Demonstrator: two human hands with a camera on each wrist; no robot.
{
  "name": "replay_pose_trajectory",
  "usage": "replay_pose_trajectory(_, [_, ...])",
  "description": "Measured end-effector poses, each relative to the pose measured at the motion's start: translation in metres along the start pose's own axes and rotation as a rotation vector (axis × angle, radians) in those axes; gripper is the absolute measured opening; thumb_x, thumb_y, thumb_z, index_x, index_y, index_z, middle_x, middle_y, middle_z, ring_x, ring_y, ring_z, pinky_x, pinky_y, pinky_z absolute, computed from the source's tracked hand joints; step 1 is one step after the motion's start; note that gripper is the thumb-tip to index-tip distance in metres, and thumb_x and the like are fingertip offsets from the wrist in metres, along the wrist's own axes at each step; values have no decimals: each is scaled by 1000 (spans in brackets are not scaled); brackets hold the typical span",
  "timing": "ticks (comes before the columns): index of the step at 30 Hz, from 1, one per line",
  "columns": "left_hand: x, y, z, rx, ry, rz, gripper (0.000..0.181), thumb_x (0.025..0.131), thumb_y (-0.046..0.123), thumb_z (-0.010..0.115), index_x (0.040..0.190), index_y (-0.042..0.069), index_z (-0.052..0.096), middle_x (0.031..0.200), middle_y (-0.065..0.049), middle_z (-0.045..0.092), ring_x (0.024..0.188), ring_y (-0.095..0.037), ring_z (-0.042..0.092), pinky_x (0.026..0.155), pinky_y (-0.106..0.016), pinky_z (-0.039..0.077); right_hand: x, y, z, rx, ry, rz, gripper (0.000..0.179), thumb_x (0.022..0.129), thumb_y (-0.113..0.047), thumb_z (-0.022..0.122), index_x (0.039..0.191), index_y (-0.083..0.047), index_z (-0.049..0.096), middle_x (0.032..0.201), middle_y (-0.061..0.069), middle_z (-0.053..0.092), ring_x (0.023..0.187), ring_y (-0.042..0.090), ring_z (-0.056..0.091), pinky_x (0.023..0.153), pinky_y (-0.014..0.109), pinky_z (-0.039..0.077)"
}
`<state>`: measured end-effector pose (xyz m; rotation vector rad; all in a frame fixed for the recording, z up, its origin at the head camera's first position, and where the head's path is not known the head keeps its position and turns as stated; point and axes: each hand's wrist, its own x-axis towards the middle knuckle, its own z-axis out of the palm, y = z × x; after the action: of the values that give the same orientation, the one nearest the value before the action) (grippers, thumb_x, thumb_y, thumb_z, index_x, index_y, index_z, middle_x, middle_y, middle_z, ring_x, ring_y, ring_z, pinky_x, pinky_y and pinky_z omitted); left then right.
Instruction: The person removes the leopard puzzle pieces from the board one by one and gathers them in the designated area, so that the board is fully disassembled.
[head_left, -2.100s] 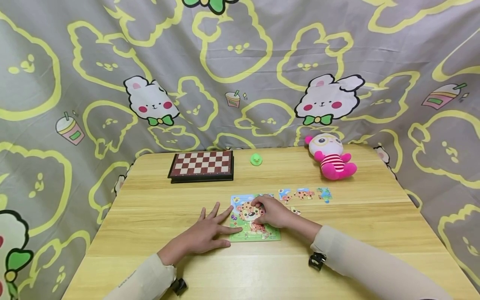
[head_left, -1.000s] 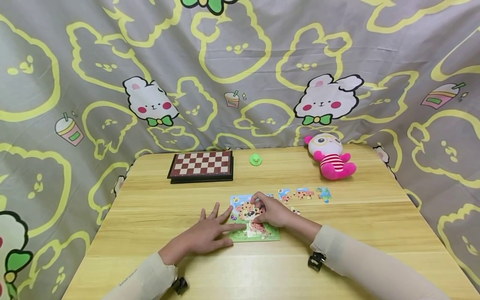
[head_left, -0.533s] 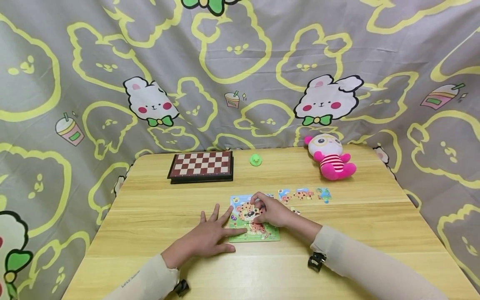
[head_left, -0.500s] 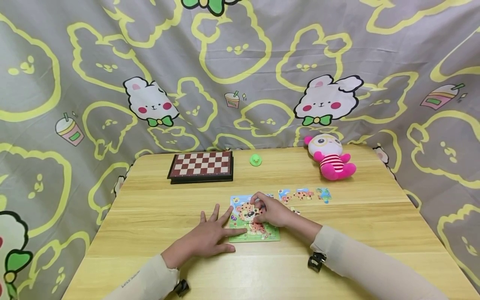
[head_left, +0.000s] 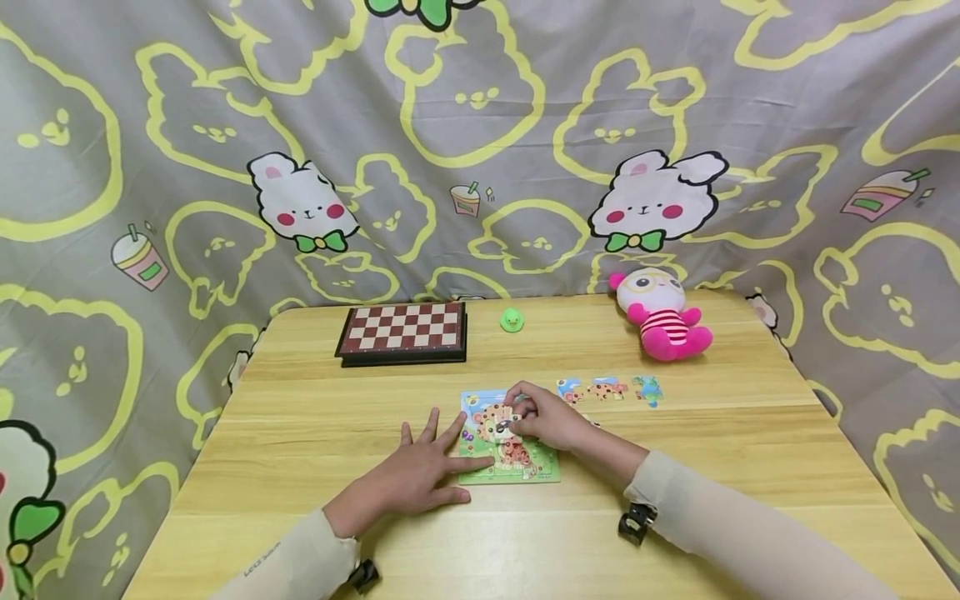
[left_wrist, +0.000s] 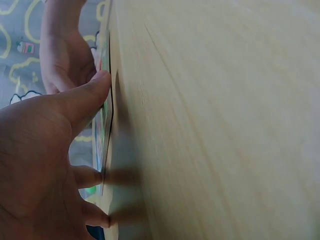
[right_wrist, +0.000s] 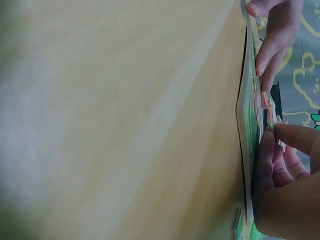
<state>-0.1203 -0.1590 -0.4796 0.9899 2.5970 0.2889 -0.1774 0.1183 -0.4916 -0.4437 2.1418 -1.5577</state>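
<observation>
A leopard jigsaw puzzle board [head_left: 480,476] lies flat on the table in the head view. My left hand [head_left: 417,472] is spread out at its left side, the index finger lying across the lower left of the picture. Over the upper right of the board, my right hand [head_left: 552,419] pinches a puzzle piece between thumb and fingers. In the right wrist view that puzzle piece [right_wrist: 270,112] stands tilted up from the board. The right hand covers the board's upper right part. Loose puzzle pieces [head_left: 607,389] lie in a row beyond the right hand, and another is mostly hidden behind the right wrist.
A folded chessboard [head_left: 405,327] sits at the back left of the wooden table [head_left: 525,542]. Next to it is a small green duck [head_left: 512,320]. A pink plush panda [head_left: 667,321] sits at the back right, before a patterned curtain [head_left: 465,242].
The right thumb has shifted up across the leopard's face, and the pinched puzzle piece is now tilted. Earlier, the left hand slid slightly right and its index finger moved a little lower on the board.
</observation>
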Motion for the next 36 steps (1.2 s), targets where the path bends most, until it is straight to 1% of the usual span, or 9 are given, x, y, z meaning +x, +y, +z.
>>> replay_pose_trajectory(5, [0,0,0,9,-3,-2,55,100,67,48,153,56,39,173,-17,5,147,-65,4,99,-90,19,-1,1,-4,11,-2,-11,30,95,3,68,122,-1,56,83,6,62,63,16,53,61,26,49])
replay_pose_trajectory(11, [1,0,0,13,-2,-4,54,100,67,47,153,56,39,172,-17,5,147,-65,4,99,-90,19,-6,0,-10,33,-12,-16,30,96,4,66,124,2,54,82,7,61,62,17,50,59,26,46])
replay_pose_trajectory(17, [1,1,-1,8,-4,-4,54,100,66,47,153,56,39,172,-17,6,148,-64,3,100,-90,18,-13,0,-17,4,3,-17,30,96,4,66,124,2,56,84,7,64,62,18,52,57,26,48])
replay_pose_trajectory(24, [0,1,-2,9,-3,-5,54,100,66,47,153,56,40,172,-17,5,148,-64,3,100,-90,18,-20,3,-27,-11,16,-16,29,96,3,66,124,1,57,84,7,61,64,19,50,57,26,46])
replay_pose_trajectory(31, [0,1,0,4,0,0,54,100,66,47,153,56,39,172,-17,4,148,-64,2,100,-90,17,-30,11,-37,-62,27,-8,30,96,1,67,124,-1,57,88,9,64,69,20,54,59,26,48])
replay_pose_trajectory(36, [0,1,0,-2,0,2,54,101,65,48,153,55,39,172,-17,4,148,-64,1,100,-90,16,-38,18,-48,-102,47,-23,31,96,-2,68,125,0,58,91,11,64,71,18,53,60,25,46])
